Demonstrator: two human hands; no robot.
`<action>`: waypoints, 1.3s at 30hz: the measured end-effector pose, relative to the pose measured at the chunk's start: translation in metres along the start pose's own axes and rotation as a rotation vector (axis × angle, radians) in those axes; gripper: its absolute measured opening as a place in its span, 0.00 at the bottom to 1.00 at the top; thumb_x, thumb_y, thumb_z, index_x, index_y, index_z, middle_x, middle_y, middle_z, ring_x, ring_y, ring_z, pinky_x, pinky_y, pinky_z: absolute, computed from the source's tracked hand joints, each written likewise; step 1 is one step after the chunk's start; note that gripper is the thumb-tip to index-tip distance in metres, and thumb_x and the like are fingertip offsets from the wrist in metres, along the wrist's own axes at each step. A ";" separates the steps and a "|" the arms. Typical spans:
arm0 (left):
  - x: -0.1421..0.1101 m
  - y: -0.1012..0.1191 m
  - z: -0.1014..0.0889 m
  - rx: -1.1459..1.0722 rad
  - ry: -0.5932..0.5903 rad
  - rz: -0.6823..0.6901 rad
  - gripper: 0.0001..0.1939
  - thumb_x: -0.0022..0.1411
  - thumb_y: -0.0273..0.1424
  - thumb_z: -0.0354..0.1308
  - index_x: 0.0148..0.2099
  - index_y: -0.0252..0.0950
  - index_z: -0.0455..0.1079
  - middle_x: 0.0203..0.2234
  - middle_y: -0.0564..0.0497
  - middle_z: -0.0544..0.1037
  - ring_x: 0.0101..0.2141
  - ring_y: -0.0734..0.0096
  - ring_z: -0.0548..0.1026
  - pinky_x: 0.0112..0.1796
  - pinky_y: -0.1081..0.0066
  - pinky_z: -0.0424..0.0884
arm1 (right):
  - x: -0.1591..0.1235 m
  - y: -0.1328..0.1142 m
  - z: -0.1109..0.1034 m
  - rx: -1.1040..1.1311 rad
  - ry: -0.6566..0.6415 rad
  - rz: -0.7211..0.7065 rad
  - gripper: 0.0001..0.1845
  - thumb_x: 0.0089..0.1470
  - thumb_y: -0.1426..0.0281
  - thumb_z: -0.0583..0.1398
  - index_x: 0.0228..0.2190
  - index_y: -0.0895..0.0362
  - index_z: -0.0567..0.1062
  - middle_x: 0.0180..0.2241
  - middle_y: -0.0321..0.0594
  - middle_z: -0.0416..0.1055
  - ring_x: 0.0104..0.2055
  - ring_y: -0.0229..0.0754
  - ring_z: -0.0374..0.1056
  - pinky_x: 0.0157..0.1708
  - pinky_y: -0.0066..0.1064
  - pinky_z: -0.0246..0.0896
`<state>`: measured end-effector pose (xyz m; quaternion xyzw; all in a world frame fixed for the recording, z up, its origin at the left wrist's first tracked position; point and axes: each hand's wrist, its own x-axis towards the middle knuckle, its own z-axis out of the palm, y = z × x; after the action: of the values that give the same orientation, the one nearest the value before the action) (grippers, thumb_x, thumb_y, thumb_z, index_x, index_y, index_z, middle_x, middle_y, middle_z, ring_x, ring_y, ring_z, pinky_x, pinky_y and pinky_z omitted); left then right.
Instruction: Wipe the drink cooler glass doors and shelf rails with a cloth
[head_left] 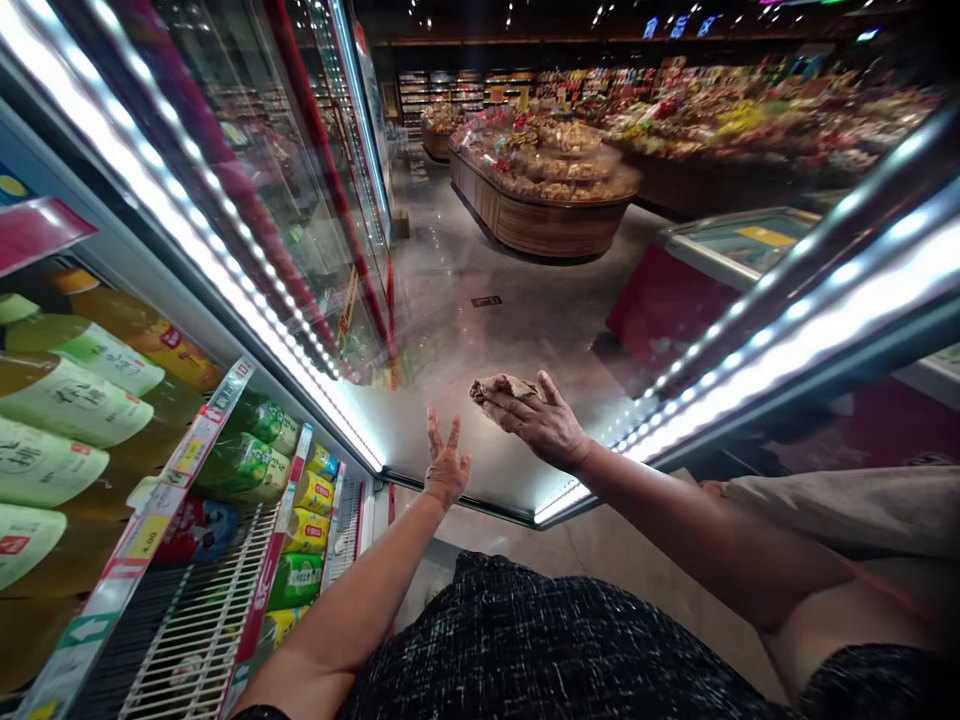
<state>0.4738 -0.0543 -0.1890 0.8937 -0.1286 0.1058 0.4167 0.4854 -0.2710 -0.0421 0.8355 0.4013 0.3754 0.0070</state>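
Observation:
My right hand presses a crumpled brown cloth flat against the inside of an open glass fridge door. The fingers lie over the cloth and hold it to the pane. My left hand is raised beside it, lower on the same pane, fingers spread apart and holding nothing. I cannot tell whether its palm touches the glass. The door's lit frame runs along the right of both hands.
To my left stand fridge shelves with bottled drinks and cans. Through the glass I see a shop floor, a round wooden display stand with goods, and a chest freezer.

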 end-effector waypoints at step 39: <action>0.013 0.065 0.028 -0.063 0.108 -0.357 0.50 0.57 0.36 0.61 0.73 0.30 0.37 0.70 0.28 0.33 0.68 0.39 0.52 0.65 0.45 0.52 | -0.096 -0.013 -0.042 -0.157 0.141 0.516 0.44 0.58 0.84 0.54 0.71 0.53 0.49 0.69 0.45 0.50 0.74 0.53 0.41 0.72 0.53 0.45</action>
<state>0.4675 -0.1182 -0.1565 0.8819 0.0512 0.0739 0.4627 0.4124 -0.3394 -0.0752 0.8788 0.1443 0.4519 -0.0519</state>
